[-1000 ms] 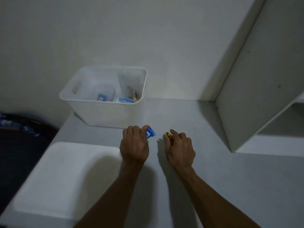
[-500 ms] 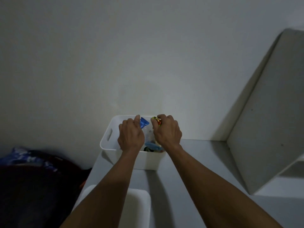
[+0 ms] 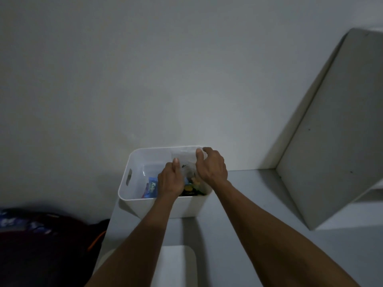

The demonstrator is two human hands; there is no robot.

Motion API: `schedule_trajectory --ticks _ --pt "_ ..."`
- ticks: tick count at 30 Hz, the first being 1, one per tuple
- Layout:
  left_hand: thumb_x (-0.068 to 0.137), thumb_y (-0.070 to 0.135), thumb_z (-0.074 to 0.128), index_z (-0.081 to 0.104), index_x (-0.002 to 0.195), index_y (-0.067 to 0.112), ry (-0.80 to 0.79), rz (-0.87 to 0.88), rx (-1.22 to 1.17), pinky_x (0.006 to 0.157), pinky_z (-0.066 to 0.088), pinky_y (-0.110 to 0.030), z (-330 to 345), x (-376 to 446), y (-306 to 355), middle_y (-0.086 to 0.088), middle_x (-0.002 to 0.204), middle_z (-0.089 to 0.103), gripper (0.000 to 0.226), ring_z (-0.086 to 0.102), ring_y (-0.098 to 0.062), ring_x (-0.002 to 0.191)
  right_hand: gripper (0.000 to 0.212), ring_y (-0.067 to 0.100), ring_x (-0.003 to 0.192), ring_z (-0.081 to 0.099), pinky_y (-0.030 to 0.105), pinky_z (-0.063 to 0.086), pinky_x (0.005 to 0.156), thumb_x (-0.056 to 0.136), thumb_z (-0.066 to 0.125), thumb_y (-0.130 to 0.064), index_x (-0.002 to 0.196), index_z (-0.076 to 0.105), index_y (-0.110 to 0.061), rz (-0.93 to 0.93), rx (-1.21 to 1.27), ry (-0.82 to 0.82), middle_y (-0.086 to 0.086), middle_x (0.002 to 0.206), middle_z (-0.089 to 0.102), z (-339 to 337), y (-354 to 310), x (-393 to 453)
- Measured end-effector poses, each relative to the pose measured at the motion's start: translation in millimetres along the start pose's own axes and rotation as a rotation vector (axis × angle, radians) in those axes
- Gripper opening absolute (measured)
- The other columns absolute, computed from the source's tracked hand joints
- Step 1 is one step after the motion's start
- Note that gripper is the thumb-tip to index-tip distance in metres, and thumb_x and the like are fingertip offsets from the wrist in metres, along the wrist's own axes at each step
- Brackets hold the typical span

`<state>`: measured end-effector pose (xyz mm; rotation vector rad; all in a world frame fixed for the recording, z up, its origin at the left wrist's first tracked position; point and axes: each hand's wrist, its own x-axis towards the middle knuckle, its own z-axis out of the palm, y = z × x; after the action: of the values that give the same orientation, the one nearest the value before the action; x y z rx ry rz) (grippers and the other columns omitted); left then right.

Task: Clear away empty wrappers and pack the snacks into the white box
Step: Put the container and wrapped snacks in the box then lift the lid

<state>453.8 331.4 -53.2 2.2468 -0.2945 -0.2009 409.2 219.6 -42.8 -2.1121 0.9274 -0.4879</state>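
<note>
1. Where the frame darkens at the far left, one dark bag (image 3: 47, 235) lies low, with a single orange strap showing at its edge.
2. One white box (image 3: 132, 200) stands on the grey table (image 3: 248, 193) against the wall, with one handle slot cut in its left end.
3. Inside the box, one blue packet (image 3: 152, 188) lies at the left, bearing white letters that start "K"; the rest is too blurred to read.
4. One left hand (image 3: 171, 181) hangs over the box with fingers loosely curled; nothing shows in it.
5. Between the hands, green, yellow and dark snacks (image 3: 191, 188) sit heaped in the box, too jumbled to count.
6. One right hand (image 3: 211, 165) hovers over the box's right rim, fingers relaxed and spread, empty.
7. One white shelf unit (image 3: 327, 141) stands at the far right.
</note>
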Motion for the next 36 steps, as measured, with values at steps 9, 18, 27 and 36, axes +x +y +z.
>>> schedule_trajectory --ticks 9,18,27,36 --pt "0.101 0.051 0.022 0.060 0.107 0.010 0.154 0.131 0.005 0.086 0.037 -0.034 -41 -69 -2 -0.015 0.111 0.065 0.056 0.057 -0.034 0.107 0.054 0.028 0.129 0.048 0.040 0.042 0.100 0.099 0.040 -0.049 0.143 0.045 -0.017 -0.028 0.026 -0.021 0.012 0.143 0.048 -51 5 -75" --pt "0.102 0.035 0.039 0.060 0.099 0.009 0.211 0.123 -0.012 0.073 0.032 -0.016 -73 -184 -76 -0.011 0.102 0.066 0.034 0.059 -0.028 0.096 0.052 0.028 0.127 0.050 0.038 0.042 0.102 0.097 0.052 -0.042 0.142 0.045 -0.018 -0.033 0.053 -0.123 0.012 0.140 0.051 -46 60 -189" --pt "0.097 0.037 0.045 0.065 0.102 0.004 0.206 -0.068 0.111 0.082 0.046 -0.037 -91 -244 -233 -0.015 0.095 0.068 0.040 0.063 -0.035 0.093 0.058 0.028 0.132 0.046 0.039 0.038 0.108 0.096 0.054 -0.041 0.146 0.040 -0.016 0.141 -0.009 -0.297 0.013 0.146 0.047 23 129 -294" --pt "0.096 0.052 0.042 0.041 0.143 0.013 0.021 -0.088 0.377 0.106 0.038 -0.052 -93 -204 -343 -0.018 0.147 0.040 0.061 0.040 -0.037 0.133 0.074 0.031 0.139 0.036 0.048 0.034 0.112 0.093 0.054 -0.052 0.153 0.025 -0.020 0.206 -0.114 -0.164 0.009 0.153 0.039 117 150 -320"
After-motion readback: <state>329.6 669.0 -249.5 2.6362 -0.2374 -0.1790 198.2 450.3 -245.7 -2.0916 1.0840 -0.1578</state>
